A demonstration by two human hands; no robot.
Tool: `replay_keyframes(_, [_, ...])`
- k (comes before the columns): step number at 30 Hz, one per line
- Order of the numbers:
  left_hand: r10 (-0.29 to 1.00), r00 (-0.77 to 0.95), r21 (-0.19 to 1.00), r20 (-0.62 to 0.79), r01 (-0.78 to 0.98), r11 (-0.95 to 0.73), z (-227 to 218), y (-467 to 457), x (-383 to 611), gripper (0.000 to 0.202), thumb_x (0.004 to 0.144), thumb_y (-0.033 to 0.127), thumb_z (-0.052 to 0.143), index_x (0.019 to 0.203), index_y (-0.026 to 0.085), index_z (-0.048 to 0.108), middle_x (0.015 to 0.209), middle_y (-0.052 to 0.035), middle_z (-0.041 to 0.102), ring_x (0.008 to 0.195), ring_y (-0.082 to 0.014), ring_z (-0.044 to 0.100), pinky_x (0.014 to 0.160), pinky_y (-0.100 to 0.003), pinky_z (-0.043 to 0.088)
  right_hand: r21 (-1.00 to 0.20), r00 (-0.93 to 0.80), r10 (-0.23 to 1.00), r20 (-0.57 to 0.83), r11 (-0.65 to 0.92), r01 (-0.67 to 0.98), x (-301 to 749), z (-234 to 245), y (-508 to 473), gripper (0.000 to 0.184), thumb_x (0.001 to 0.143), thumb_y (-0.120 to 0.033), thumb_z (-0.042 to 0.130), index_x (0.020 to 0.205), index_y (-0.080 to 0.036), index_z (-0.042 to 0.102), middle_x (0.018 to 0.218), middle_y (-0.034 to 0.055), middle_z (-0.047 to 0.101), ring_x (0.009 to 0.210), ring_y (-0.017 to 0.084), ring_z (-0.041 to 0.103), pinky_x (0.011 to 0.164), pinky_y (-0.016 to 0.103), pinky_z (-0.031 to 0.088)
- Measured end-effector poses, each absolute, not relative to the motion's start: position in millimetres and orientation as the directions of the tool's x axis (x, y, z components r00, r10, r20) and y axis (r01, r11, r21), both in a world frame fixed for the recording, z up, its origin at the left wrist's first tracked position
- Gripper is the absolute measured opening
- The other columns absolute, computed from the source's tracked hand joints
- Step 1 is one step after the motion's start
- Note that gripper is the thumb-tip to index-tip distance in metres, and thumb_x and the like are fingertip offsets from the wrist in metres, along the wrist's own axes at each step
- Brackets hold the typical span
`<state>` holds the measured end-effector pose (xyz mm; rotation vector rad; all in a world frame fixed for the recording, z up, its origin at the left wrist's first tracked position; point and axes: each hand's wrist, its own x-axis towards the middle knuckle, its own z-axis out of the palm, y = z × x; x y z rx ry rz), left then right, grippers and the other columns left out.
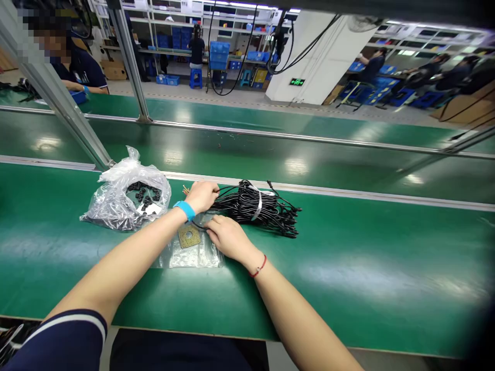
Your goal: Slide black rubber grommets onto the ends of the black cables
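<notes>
A bundle of black cables [253, 203], tied with a white band, lies on the green table in front of me. My left hand [203, 197], with a blue wristband, is closed at the bundle's left end, fingertips pinching a black cable. Just below and to the right, my right hand [228, 238] is closed too, its fingertips on a dark cable that loops between the hands. Under the hands lies a clear plastic bag [197, 257] with a yellowish square plate [189, 236] that has a round hole. Copper-coloured wire ends [186, 190] stick out beside my left hand.
An opened clear bag of small black parts [127, 198] sits left of my hands. A metal rail [309, 189] runs behind the bundle, and a slanted metal post [73, 103] rises at the left. Across the line a co-worker [83, 72] sits at another bench.
</notes>
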<state>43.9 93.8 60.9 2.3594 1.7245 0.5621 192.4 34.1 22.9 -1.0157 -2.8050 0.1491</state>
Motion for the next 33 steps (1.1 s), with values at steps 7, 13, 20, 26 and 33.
replay_keyframes(7, [0.776, 0.597, 0.018, 0.203, 0.79, -0.613, 86.8, 99.6, 16.2, 0.032, 0.095, 0.02, 0.033, 0.092, 0.014, 0.065, 0.1, -0.0148, 0.064, 0.109, -0.0297, 0.051, 0.095, -0.048, 0.034, -0.216, -0.749, 0.642, 0.16, 0.764, 0.608, 198.2, 17.1, 32.8, 0.018, 0.093, -0.022, 0.049, 0.1, -0.018, 0.065, 0.09, 0.0052, 0.062, 0.088, 0.018, 0.057, 0.079, 0.029, 0.043])
replay_keyframes(13, [0.8, 0.6, 0.05, 0.017, 0.799, -0.599, 58.8, 106.4, 25.1, 0.021, 0.084, 0.013, 0.048, 0.083, 0.015, 0.069, 0.086, -0.0103, 0.07, 0.091, -0.0244, 0.061, 0.087, -0.037, 0.044, -0.238, -0.746, 0.64, 0.185, 0.766, 0.598, 198.7, 15.7, 33.6, 0.021, 0.093, -0.022, 0.047, 0.104, -0.02, 0.065, 0.089, 0.0045, 0.063, 0.087, 0.018, 0.058, 0.078, 0.029, 0.043])
replay_keyframes(20, [0.944, 0.268, 0.34, 0.192, 0.884, -0.32, 81.3, 79.3, -50.2, 0.042, 0.087, 0.031, 0.043, 0.121, 0.012, 0.06, 0.121, -0.013, 0.063, 0.111, -0.0259, 0.057, 0.097, -0.039, 0.043, -0.271, -0.75, 0.639, 0.171, 0.762, 0.588, 195.7, 16.1, 26.7, 0.029, 0.091, -0.016, 0.046, 0.114, -0.021, 0.063, 0.091, 0.0042, 0.065, 0.083, 0.018, 0.06, 0.078, 0.03, 0.044])
replay_keyframes(26, [1.0, -0.017, 0.335, -0.006, 0.942, 0.018, 70.3, 34.2, -132.7, 0.033, 0.082, 0.032, 0.046, 0.1, 0.015, 0.068, 0.105, -0.0101, 0.07, 0.096, -0.0264, 0.063, 0.085, -0.036, 0.047, -0.386, -0.718, 0.693, 0.058, 0.679, 0.624, 187.4, 19.6, 17.5, 0.032, 0.092, -0.019, 0.045, 0.12, -0.023, 0.061, 0.093, 0.0046, 0.066, 0.083, 0.02, 0.063, 0.075, 0.032, 0.048])
replay_keyframes(33, [0.985, -0.156, 0.042, -0.068, 0.986, 0.159, 35.5, 22.1, -114.9, 0.027, 0.082, 0.03, 0.049, 0.096, 0.013, 0.066, 0.095, -0.0175, 0.069, 0.092, -0.0336, 0.063, 0.078, -0.041, 0.046, -0.639, -0.688, 0.724, 0.041, 0.549, 0.539, 188.7, 18.7, 12.4, 0.031, 0.09, -0.014, 0.045, 0.114, -0.018, 0.064, 0.104, 0.0062, 0.069, 0.095, 0.018, 0.064, 0.084, 0.03, 0.049])
